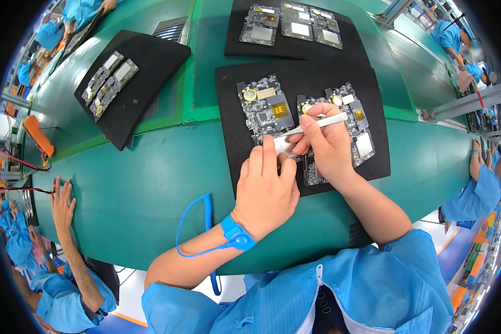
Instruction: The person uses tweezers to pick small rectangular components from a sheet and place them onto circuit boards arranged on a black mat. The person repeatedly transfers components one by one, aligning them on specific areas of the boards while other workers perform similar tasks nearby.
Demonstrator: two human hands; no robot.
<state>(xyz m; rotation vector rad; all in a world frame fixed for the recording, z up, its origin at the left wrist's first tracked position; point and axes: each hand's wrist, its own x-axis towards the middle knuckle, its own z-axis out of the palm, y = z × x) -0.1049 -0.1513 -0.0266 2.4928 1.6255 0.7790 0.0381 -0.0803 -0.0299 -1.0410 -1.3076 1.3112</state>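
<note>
My right hand (pixel 329 146) is closed round a pair of silver tweezers (pixel 333 120), their tips slanting left and down over a circuit board (pixel 263 109). My left hand (pixel 268 186) has its fingers bent over the lower end of that board, next to a silver metal plate (pixel 284 146) on it; the fingertips are partly hidden. A blue wrist strap (pixel 237 234) with a coiled cord circles my left wrist. Beside and partly behind my right hand lie more circuit boards (pixel 364 143), with round yellow-edged parts and silver plates. All rest on a black mat (pixel 231 111).
Beyond lies another black mat (pixel 295 50) with several circuit boards (pixel 299 23). A third mat (pixel 145 67) at left carries boards too. The green bench (pixel 139 195) spans the view. An orange meter (pixel 38 135) with wires stands at the left; a co-worker's hand (pixel 63 203) rests near it.
</note>
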